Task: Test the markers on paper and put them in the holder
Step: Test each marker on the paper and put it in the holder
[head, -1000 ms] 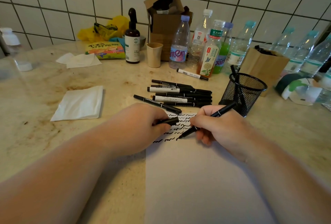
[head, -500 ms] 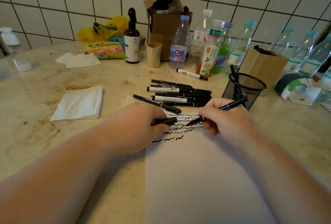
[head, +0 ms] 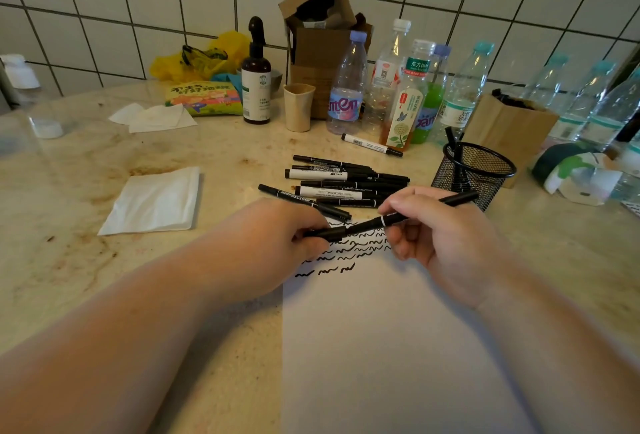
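Note:
My right hand point(head: 436, 236) grips a black marker point(head: 415, 213) lifted just above the white paper point(head: 381, 347). Its tip end meets the black cap point(head: 327, 233) pinched in my left hand point(head: 273, 243). Rows of black squiggles point(head: 346, 253) mark the paper's far end. Several black and white markers point(head: 332, 184) lie in a pile beyond my hands, and one white marker point(head: 372, 145) lies apart near the bottles. The black mesh holder point(head: 474, 173) stands at the right with a couple of markers inside.
A folded white tissue point(head: 156, 201) lies to the left. Along the tiled wall stand a brown spray bottle point(head: 256, 83), a beige cup point(head: 298, 106), a cardboard box point(head: 318, 45), several plastic bottles point(head: 346, 94) and a paper bag point(head: 509, 128).
My right hand stopped drawing, lifted the marker off the paper and swung its tip left to the cap in my left hand. A new squiggle sits on the bottom row.

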A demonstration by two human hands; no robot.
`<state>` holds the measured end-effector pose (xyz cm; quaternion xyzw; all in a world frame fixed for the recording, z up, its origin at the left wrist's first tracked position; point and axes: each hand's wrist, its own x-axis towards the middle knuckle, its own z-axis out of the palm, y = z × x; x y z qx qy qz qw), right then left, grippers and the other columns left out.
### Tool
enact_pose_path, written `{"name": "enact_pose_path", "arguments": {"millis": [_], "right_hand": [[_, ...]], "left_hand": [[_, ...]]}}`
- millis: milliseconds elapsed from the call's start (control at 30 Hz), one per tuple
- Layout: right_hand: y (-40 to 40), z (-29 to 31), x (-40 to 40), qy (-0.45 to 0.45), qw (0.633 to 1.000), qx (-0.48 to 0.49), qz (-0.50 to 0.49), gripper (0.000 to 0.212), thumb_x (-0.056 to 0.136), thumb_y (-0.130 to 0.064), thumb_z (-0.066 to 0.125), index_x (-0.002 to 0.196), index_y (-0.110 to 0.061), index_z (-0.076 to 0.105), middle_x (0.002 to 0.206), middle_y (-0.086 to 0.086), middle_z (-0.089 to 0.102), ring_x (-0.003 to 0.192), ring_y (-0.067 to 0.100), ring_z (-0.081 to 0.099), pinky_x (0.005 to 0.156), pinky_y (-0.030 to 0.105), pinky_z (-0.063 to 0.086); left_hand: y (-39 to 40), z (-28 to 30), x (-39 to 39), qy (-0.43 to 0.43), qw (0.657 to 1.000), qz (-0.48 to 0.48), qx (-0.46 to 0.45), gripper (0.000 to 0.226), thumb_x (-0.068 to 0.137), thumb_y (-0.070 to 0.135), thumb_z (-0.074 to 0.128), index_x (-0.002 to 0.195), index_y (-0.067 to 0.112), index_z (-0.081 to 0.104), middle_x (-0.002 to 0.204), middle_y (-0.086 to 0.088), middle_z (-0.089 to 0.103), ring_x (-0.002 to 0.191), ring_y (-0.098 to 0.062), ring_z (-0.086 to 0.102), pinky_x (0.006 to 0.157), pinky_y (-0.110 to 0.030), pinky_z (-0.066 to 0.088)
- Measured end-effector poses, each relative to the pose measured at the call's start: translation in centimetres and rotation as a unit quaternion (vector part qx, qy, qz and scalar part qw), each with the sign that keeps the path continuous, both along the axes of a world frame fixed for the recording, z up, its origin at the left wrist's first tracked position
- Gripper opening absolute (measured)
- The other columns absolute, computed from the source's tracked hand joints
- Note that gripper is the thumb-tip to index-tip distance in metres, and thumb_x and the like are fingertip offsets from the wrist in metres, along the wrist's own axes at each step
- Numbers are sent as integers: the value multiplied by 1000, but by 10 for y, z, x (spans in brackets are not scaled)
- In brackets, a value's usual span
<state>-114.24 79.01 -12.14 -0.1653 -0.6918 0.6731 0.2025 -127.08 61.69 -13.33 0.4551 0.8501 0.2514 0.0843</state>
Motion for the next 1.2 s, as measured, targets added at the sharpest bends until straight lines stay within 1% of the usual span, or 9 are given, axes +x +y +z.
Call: {"name": "enact_pose_path", "arguments": {"millis": [100, 233, 333, 600, 800, 933, 1067, 1133, 1200], "right_hand": [[-1, 0, 1, -6, 1000, 0, 20, 8, 88, -10, 70, 81, -6, 68, 62, 11, 66, 56, 21, 57, 51, 27, 47], [-2, 2, 1, -1, 999, -10, 47, 18, 68, -21, 77, 78, -9, 69, 71, 16, 71, 57, 19, 61, 55, 27, 52], [-3, 1, 2, 9, 999, -1, 53, 14, 65, -22, 79, 74, -13, 73, 72, 17, 73, 58, 20, 63, 56, 27, 53], [-3, 3, 4, 49, 996, -19, 66, 2, 68, -13, 75, 69, -14, 76, 71, 19, 72, 61, 23, 67, 58, 27, 56], [-7, 7, 3, 78, 995, -32, 52, 5, 68, -11, 72, 68, -13, 77, 70, 20, 73, 57, 23, 69, 57, 28, 57], [-7, 6, 2, 74, 995, -41, 48, 5, 69, -11, 72, 68, -13, 77, 70, 21, 73, 56, 24, 69, 56, 29, 58], [-6, 3, 1, 62, 997, -27, 42, 5, 68, -19, 76, 70, -16, 74, 66, 15, 71, 54, 21, 63, 53, 27, 54], [-4, 3, 1, 64, 997, 10, 32, 8, 69, -27, 77, 73, -20, 74, 61, 8, 67, 53, 19, 57, 53, 28, 49], [0, 3, 1, 92, 995, 26, 13, 6, 74, -28, 75, 77, -23, 76, 62, 4, 65, 55, 17, 56, 57, 30, 46]], "left_hand": [[0, 0, 0, -12, 1000, -9, 15, 12, 94, 44, 56, 102, 43, 65, 82, 15, 69, 73, -3, 63, 67, -24, 53], [0, 3, 0, -2, 1000, -9, 28, 15, 94, 48, 54, 88, 38, 64, 75, 15, 69, 64, -6, 60, 57, -22, 44], [0, 5, 2, 25, 1000, -6, 18, 23, 94, 46, 54, 79, 32, 64, 72, 9, 67, 62, -8, 58, 55, -25, 43], [-3, 8, 5, 27, 997, -25, 70, 19, 93, 42, 58, 77, 33, 65, 69, 11, 67, 67, -8, 57, 52, -21, 42], [-5, 7, 9, 107, 978, -9, 176, 14, 91, 37, 63, 95, 30, 74, 68, 10, 67, 68, -8, 58, 59, -29, 48], [-6, 5, 8, 162, 967, -18, 194, 21, 89, 40, 60, 95, 28, 76, 66, 9, 66, 65, -11, 60, 57, -37, 51], [-3, 6, 5, 37, 989, -18, 140, 13, 92, 38, 62, 80, 39, 67, 69, 15, 66, 65, -8, 59, 54, -20, 44], [0, 5, 4, 14, 993, -11, 121, 5, 91, 43, 61, 89, 42, 66, 71, 15, 68, 68, -5, 60, 53, -19, 44], [3, 6, 4, 2, 993, -4, 121, 15, 89, 49, 60, 104, 47, 61, 73, 13, 69, 68, -3, 62, 57, -20, 49]]}}
